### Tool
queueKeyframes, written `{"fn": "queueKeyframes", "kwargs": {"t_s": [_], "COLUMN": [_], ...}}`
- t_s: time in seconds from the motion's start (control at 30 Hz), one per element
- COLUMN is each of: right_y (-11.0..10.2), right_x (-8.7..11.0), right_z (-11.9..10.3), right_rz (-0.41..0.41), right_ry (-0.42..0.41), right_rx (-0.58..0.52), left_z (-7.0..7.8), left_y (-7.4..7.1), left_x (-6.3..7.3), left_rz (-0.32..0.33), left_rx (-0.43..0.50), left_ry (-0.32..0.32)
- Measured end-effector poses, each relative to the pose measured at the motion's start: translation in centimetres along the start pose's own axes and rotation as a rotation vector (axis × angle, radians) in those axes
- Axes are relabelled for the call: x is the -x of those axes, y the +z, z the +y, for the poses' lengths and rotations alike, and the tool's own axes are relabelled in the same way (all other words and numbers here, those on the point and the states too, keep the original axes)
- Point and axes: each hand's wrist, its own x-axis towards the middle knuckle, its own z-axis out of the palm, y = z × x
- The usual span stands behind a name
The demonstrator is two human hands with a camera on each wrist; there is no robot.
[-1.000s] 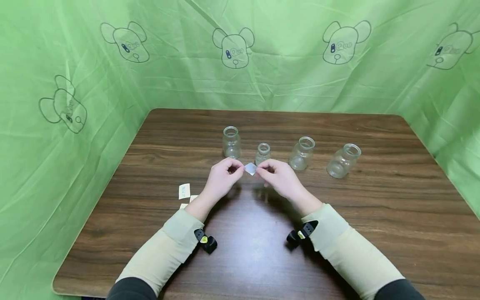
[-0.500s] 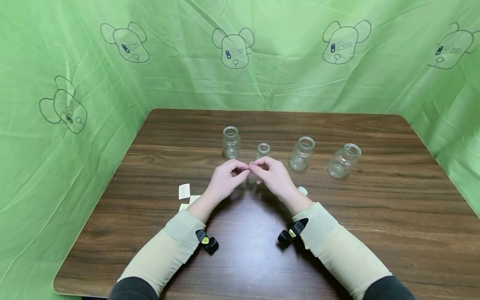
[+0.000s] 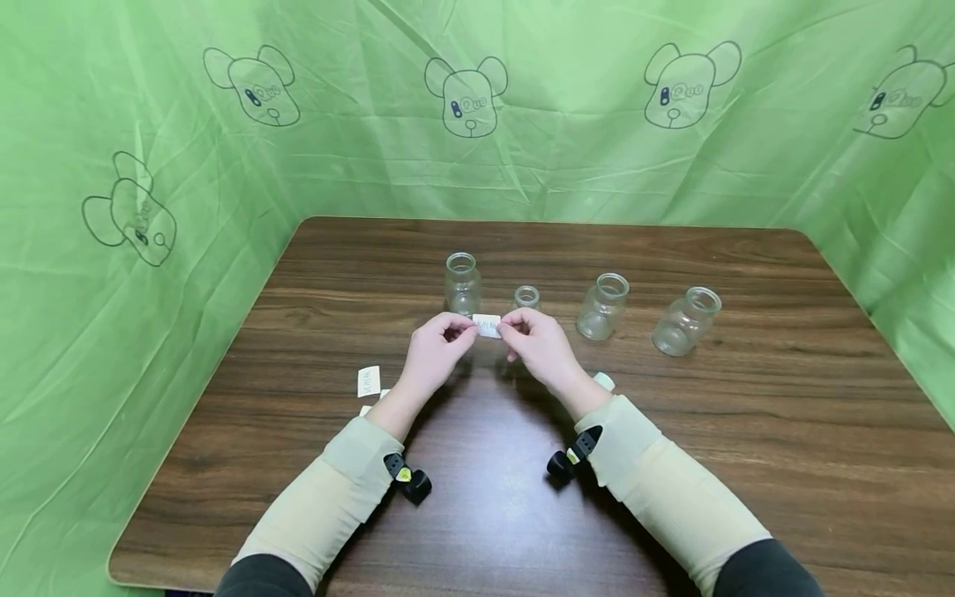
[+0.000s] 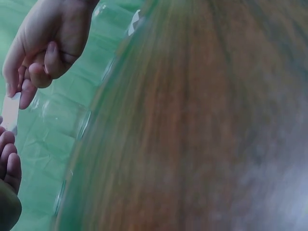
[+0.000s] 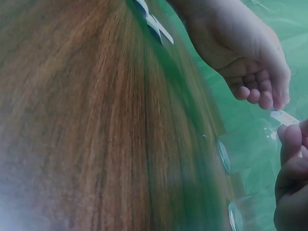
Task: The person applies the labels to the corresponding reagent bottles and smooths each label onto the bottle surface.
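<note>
A brown wood-grain bench (image 3: pixel 507 531), rounded at its far corners, carries four clear glass jars (image 3: pixel 603 308), one smaller, standing in a spaced row nearer the far edge. Toward the left edge lie white paper slips (image 3: pixel 369 381), some partly hidden. A pale scrap (image 3: pixel 605 381) lies just right of the middle.

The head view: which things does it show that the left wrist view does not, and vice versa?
Only head: the animal-face drawings, the pale sleeves and the black wrist cameras. Only left wrist: the right hand from its palm side, some fingers curled. Both: the right hand and left hand pinching a white slip, plus glass jars, the wooden table and the green sheet.
</note>
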Motion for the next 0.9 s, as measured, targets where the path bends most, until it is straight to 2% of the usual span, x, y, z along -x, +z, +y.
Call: {"fn": "queueKeyframes", "kwargs": {"t_s": [0.2,0.37,0.6,0.8,0.9], "right_y": [0.3,0.8,1.8,2.6,3.0], "right_x": [-0.7,-1.3,-2.0,-2.6,-2.9], "right_z": [0.1,0.0,0.3,0.3,0.3], "right_rz": [-0.011,-0.025,0.001,0.036,0.033], "right_ry": [-0.014,-0.028,-0.061,-0.064,-0.051], "right_rx": [0.027,0.086,0.208,0.249,0.269], "left_z": [-0.5,-1.1,-1.7,-2.2,-2.3], "left_y": [-0.5,-0.7,-1.2,-1.5,-1.5], "left_x": [-0.3,-0.6,-0.8,-1.3,-1.5], "left_rz": [0.057,0.046,0.027,-0.006,-0.008], "left_rx": [0.022,0.015,0.042,0.079,0.068], "left_ry": [-0.087,-0.132,-0.131,-0.131,-0.138]}}
